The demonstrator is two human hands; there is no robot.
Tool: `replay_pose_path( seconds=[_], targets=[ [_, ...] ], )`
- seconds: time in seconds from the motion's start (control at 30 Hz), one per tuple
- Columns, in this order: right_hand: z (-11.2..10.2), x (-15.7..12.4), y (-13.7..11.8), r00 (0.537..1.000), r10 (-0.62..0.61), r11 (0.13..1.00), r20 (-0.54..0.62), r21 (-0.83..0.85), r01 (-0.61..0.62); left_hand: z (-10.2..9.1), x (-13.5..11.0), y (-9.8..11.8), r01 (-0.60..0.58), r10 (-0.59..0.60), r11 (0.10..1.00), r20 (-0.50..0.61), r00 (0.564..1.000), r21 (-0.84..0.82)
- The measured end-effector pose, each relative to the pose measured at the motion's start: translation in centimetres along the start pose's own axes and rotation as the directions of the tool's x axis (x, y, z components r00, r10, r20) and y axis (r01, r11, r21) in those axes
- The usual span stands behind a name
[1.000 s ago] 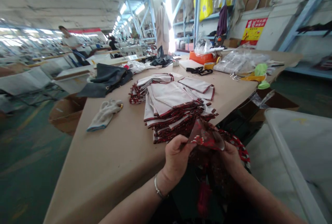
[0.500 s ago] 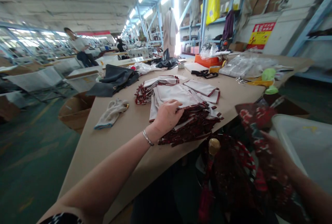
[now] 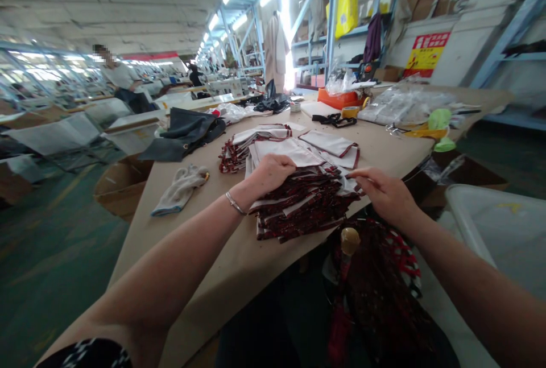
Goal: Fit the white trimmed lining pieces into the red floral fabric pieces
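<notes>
a person's bare left hand (image 3: 273, 173), with a silver bracelet (image 3: 234, 203) circling the wrist, is touching the top of a tall, uneven stack of folded white fabric pieces with dark red patterned edges (image 3: 307, 206). its fingers are drawing narrow at the near edge of the topmost piece; whether they are pinching cloth or only pressing, i cannot tell. the bare right hand (image 3: 386, 191) is reaching to the right side of the same stack, thumb and fingers nearly meeting; i cannot tell whether cloth is lying between them.

the stack is sitting near the front edge of a brown tabletop (image 3: 239, 260), directly before the person. just behind it, to the left, a lower pile of similar red-edged pieces (image 3: 234, 154) is lying, and a single folded white piece with a red border (image 3: 330, 141) is resting behind to the right. a white knitted glove with a blue cuff (image 3: 181, 189) is lying left of the stack, and a dark grey folded sheet (image 3: 187, 129) is spreading farther back. an orange box (image 3: 336, 99) and clear plastic packaging (image 3: 401, 104) are occupying the far right. below the tabletop, dark red patterned fabric (image 3: 379, 288) is hanging near the person's lap.
</notes>
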State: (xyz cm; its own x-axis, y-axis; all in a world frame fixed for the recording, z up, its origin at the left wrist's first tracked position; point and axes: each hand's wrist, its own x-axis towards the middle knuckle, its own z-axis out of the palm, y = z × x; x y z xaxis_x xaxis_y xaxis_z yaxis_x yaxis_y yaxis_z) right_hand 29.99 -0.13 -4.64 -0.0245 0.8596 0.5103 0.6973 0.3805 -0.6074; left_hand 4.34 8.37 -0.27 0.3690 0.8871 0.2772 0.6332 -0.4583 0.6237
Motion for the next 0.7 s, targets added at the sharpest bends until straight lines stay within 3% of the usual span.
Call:
replay_pose_path(
  seconds=[0.1,0.17,0.23,0.37,0.47,0.7],
  targets=[
    [1.4,4.9,-3.6,0.950,-0.313,0.947,-0.003,-0.080,0.312,-1.9,0.3,0.9,-0.097,0.097,0.995,-0.013,0.995,0.030],
    [2.9,6.8,-4.2,0.914,-0.400,0.900,0.065,-0.159,0.405,-2.7,0.1,1.3,-0.148,0.147,0.988,0.030,0.989,0.039],
    [4.4,7.7,-3.9,0.905,-0.385,0.886,0.181,-0.203,0.417,-3.0,-0.3,1.1,-0.130,0.129,0.991,0.083,0.988,0.011],
    [6.2,7.6,-2.7,0.881,-0.311,0.908,0.358,-0.163,0.386,-2.8,-1.7,-0.5,0.040,-0.027,0.996,0.166,0.986,-0.077],
    [6.5,7.0,-2.3,0.883,-0.317,0.926,0.347,-0.087,0.367,-3.0,-2.9,-1.6,0.094,-0.076,0.990,0.162,0.984,-0.109],
    [6.1,6.8,-2.3,0.876,-0.321,0.934,0.360,-0.035,0.356,-2.6,-4.6,-2.5,-0.024,0.032,0.996,0.089,0.996,-0.083]
  ],
)
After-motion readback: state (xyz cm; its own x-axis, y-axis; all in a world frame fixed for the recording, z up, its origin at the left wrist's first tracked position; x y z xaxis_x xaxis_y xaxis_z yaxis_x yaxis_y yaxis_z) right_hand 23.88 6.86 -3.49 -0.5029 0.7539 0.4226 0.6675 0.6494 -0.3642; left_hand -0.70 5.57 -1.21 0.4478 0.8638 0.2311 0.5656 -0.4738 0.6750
